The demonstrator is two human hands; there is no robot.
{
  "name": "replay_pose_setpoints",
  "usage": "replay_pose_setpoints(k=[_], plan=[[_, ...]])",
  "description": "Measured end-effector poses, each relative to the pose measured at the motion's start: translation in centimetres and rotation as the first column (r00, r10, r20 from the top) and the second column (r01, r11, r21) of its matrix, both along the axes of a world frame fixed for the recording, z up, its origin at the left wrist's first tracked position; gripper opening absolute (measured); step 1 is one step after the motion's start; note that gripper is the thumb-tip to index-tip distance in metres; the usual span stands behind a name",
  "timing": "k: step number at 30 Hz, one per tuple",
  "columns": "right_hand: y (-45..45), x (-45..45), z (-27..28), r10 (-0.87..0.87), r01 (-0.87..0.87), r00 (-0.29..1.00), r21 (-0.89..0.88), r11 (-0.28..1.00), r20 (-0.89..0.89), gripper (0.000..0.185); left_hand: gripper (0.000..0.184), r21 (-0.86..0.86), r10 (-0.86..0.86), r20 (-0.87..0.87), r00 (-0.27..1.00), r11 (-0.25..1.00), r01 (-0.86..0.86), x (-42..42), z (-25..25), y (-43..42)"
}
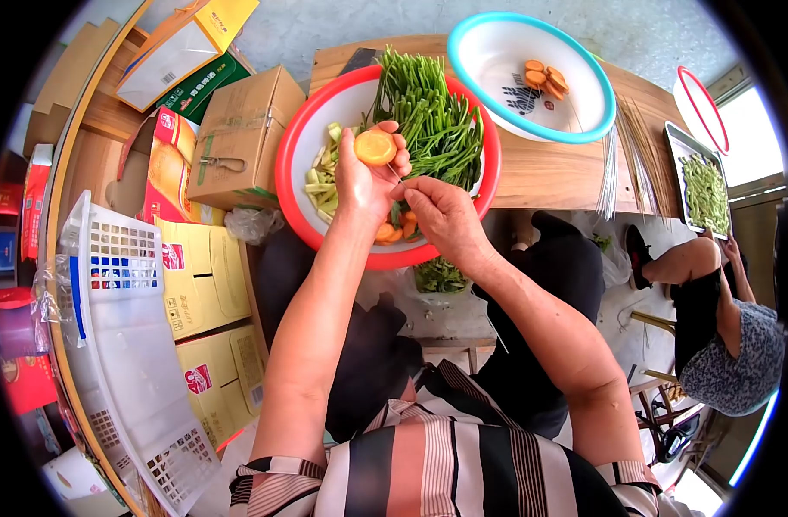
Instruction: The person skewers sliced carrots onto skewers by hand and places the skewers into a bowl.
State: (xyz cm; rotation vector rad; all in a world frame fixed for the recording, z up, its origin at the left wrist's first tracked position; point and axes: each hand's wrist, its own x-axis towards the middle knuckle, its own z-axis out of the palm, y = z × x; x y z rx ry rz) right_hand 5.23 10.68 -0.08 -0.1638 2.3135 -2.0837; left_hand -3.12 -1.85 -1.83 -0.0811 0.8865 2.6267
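My left hand [368, 185] is palm up over the red-rimmed basin [291, 168], its fingers curled around a round orange carrot slice [375, 147]. My right hand [446, 220] pinches a thin skewer [496, 332]. Its tip end points at the lower edge of the slice, and its other end shows beneath my right forearm. Whether the tip has entered the slice, I cannot tell. Inside the basin are long green vegetable stems [437, 129], pale green cut pieces [322, 183] and more carrot slices [397, 233], partly hidden by my hands.
A blue-rimmed basin [497, 65] with several carrot slices [546, 79] stands on the wooden table [532, 177]. Metal skewers [609, 177] and brown sticks [642, 155] lie right of it. Another person [730, 345] holds a tray [680, 142] of green pieces. Cardboard boxes [243, 133] and a white crate [123, 345] are left.
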Motion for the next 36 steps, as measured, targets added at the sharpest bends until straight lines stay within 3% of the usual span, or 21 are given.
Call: replay_pose_setpoints(k=[2, 5, 10, 15, 17, 21, 27, 29, 36], plan=[[0.0, 0.1, 0.0, 0.003, -0.004, 0.997, 0.012, 1.0, 0.08, 0.02, 0.056, 0.007, -0.005, 0.0, 1.0, 1.0, 0.005, 0.1, 0.1, 0.1], [-0.4, 0.0, -0.4, -0.075, 0.075, 0.997, -0.008, 0.997, -0.004, 0.019, 0.056, 0.01, -0.013, -0.006, 1.0, 1.0, 0.013, 0.3, 0.1, 0.2], [-0.5, -0.1, -0.1, -0.095, 0.095, 0.995, -0.003, 0.996, 0.008, 0.017, 0.057, 0.054, -0.035, 0.003, 0.999, 0.998, 0.035, 0.7, -0.1, 0.7], [-1.1, -0.4, -0.8, -0.176, 0.176, 0.983, -0.011, 0.984, -0.06, 0.016, 0.055, -0.063, 0.028, 0.042, 0.999, 0.998, -0.025, 1.3, 0.9, 1.4], [-1.0, -0.5, -0.4, -0.14, 0.142, 0.989, -0.047, 0.989, 0.04, 0.016, 0.055, -0.042, 0.012, 0.039, 0.999, 0.999, -0.011, 1.4, 0.5, 1.5], [-1.1, -0.5, -0.1, -0.143, 0.144, 0.988, -0.017, 0.989, 0.051, 0.015, 0.054, -0.039, 0.01, 0.064, 0.998, 0.999, -0.008, 1.7, 0.7, 1.5], [-0.8, 0.1, 1.3, 0.015, 0.028, 0.974, -0.185, 0.982, 0.225, 0.016, 0.056, 0.005, 0.082, 0.006, 0.997, 0.997, -0.082, 0.7, 0.5, 0.1], [-0.7, 0.3, 0.9, 0.13, -0.027, 0.949, -0.337, 0.941, 0.287, 0.016, 0.056, -0.012, 0.099, -0.014, 0.995, 0.995, -0.099, 0.7, 0.3, 0.0], [-0.7, 0.2, -0.4, 0.039, 0.035, 0.975, -0.326, 0.945, 0.218, 0.015, 0.054, -0.009, 0.15, -0.028, 0.988, 0.989, -0.15, 1.0, 0.4, 0.9]])
